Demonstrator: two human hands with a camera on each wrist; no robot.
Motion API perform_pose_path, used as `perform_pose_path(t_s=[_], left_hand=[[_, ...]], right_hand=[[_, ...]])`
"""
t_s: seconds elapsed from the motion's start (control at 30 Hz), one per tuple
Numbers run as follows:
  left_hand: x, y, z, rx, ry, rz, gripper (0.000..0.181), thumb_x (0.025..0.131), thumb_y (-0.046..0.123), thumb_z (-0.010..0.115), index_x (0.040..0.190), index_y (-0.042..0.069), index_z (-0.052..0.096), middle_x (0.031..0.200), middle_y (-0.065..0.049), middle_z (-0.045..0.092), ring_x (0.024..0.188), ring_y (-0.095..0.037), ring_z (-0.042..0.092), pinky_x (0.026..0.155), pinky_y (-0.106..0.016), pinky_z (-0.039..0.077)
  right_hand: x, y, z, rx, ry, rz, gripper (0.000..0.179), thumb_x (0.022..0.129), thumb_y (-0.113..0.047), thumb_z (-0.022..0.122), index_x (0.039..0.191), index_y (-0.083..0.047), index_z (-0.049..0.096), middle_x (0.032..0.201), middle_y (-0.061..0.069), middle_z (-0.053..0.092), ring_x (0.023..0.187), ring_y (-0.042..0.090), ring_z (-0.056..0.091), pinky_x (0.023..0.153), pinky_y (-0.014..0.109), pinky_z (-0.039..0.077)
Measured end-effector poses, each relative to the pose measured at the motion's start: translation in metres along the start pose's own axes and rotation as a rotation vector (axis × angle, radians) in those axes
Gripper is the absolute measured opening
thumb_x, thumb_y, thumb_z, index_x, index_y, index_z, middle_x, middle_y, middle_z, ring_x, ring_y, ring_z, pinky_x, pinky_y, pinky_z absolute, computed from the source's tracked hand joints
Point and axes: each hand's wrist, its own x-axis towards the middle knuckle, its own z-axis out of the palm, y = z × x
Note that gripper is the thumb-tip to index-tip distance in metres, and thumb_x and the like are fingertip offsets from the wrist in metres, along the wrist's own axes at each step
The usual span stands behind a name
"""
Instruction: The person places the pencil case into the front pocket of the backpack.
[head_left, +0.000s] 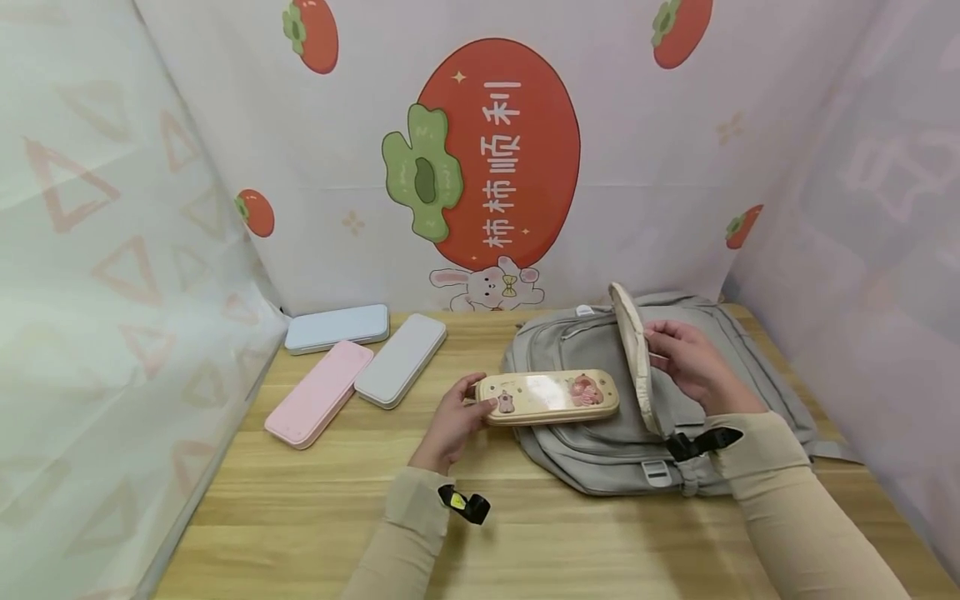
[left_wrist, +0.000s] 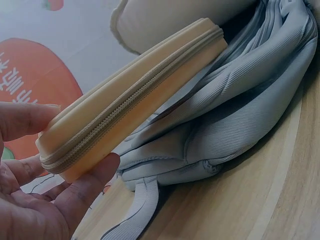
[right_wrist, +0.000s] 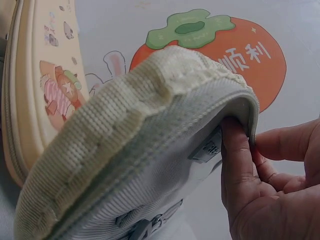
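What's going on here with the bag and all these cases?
A person's left hand holds a cream case by one end, at a gray backpack but not inside it. The right hand holds up the backpack's flap. A blue case, a pink case and a pale gray case lie on the table.
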Motion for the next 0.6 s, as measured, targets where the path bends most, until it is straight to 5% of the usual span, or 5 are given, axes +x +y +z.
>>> perform_pose_path(t_s=[0.6], left_hand=[[0.007,-0.01,0.034,0.015,-0.064,-0.025,0.058,0.096,-0.003,0.066,0.149,-0.007,0.044,0.128,-0.023,0.048,0.087,-0.02,0.058,0.066,-0.028,0.055]], right_hand=[[-0.001,0.0,0.0,0.051,-0.018,0.01,0.018,0.108,-0.004,0.049,0.098,-0.011,0.062,0.089,-0.006,0.062,0.083,0.005,0.061,0.072,0.02,0.055]])
